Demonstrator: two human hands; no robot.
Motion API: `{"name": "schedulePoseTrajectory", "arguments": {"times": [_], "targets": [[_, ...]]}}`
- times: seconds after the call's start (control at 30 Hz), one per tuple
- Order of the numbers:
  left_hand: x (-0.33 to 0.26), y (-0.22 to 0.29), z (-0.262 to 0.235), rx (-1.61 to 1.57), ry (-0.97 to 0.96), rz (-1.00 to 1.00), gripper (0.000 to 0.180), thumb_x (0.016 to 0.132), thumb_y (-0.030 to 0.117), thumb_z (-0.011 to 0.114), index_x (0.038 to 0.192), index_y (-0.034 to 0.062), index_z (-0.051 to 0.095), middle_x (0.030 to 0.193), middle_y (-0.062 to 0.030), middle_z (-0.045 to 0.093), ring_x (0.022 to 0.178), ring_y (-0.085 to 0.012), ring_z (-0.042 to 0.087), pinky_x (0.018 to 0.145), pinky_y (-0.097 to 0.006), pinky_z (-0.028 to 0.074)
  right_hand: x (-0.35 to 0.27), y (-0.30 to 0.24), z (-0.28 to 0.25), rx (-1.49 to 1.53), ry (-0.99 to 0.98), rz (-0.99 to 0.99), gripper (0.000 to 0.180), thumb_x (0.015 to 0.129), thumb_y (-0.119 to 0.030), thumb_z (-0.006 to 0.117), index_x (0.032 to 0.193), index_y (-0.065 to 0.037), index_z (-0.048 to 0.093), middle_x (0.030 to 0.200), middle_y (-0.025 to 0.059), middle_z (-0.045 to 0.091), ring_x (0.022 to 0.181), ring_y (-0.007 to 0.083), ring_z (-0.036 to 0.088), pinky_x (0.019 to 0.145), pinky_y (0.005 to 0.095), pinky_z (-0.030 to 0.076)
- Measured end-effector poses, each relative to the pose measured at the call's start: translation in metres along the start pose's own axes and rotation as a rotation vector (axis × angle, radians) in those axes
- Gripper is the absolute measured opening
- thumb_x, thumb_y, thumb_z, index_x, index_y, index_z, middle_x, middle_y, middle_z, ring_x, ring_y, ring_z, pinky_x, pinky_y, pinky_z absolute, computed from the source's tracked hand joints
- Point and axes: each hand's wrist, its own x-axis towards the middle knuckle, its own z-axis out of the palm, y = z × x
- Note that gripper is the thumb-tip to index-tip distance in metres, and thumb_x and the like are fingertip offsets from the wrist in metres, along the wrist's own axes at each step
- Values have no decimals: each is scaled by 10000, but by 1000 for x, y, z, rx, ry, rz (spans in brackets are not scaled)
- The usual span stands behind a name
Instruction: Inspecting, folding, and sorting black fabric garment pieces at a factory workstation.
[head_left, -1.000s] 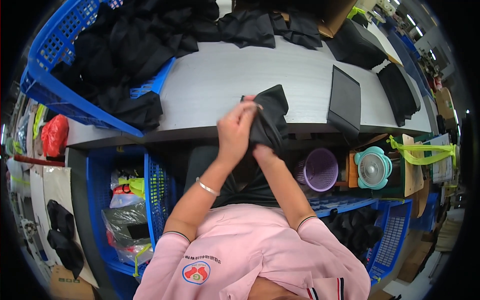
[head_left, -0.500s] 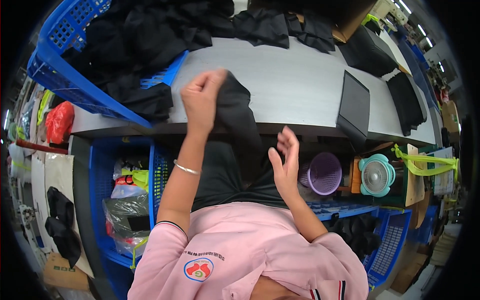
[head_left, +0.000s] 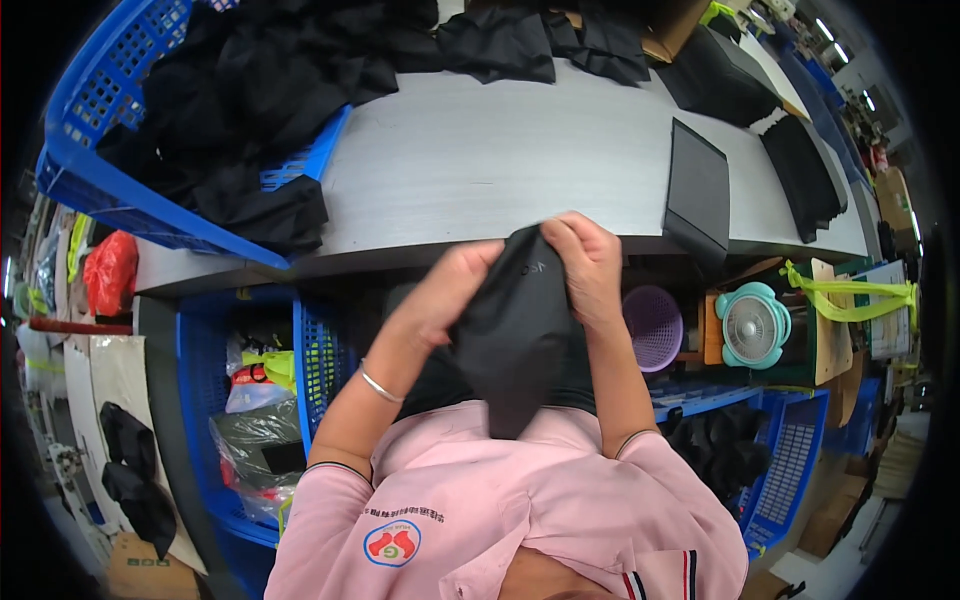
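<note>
A black fabric piece (head_left: 517,330) hangs between my two hands over my lap, just in front of the table edge. My left hand (head_left: 455,290) grips its left side near the top. On the opposite side my right hand (head_left: 588,262) pinches the upper corner, thumb over the cloth. The lower end of the fabric tapers and dangles in front of my pink shirt. Pale marks show near its top. Part of my left fingers is hidden behind the cloth.
A blue basket (head_left: 150,215) heaped with black cloth (head_left: 270,90) stands at the table's far left. Dark flat panels (head_left: 697,190) lie on the grey table (head_left: 480,150) at right. Below are a purple bin (head_left: 655,330), a turquoise fan (head_left: 752,330) and a blue crate (head_left: 240,300).
The black fabric has come off the table edge toward my body. My right hand, empty before, now grips it too, and my left hand has lowered with it.
</note>
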Motion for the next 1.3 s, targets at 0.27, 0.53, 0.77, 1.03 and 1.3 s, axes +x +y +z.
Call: {"name": "schedulePoseTrajectory", "arguments": {"times": [0.27,0.53,0.77,1.03,1.3], "targets": [[-23,25,71,476,-233,218,353,1003,217,581,1302,29,563,1196,-70,631,1052,-146,608,888,-281,491,-31,145,61,-21,-407,283,200,971,-207,651,927,-35,742,789,-26,660,760,62,597,675,243,490],[67,14,4,-176,423,93,560,1035,447,470,1543,245,350,1584,32,340,1411,-182,375,1118,-434,279,-64,143,-19,185,-179,517,255,1018,-200,542,1103,-16,697,916,81,720,835,148,677,762,283,543],[74,-14,-42,-59,626,170,679,1007,469,514,1547,107,315,1596,-37,319,1429,-196,349,1138,-393,276,-34,18,-2,-475,-7,-311,173,878,-123,721,912,32,652,924,107,640,852,200,610,765,312,483],[43,-13,-20,95,521,154,665,1006,420,535,1517,36,352,1565,-105,368,1389,-213,406,1129,-332,301,-31,5,-34,343,-292,6,121,882,-59,691,878,60,711,973,61,658,862,121,559,813,246,418],[-3,-97,-64,962,-237,1190,545,924,184,667,1417,37,486,1435,-111,510,1293,-263,496,1097,-363,397,24,-9,-46,18,127,155,266,997,-211,625,1120,15,693,994,28,677,894,71,599,829,231,469]]}}
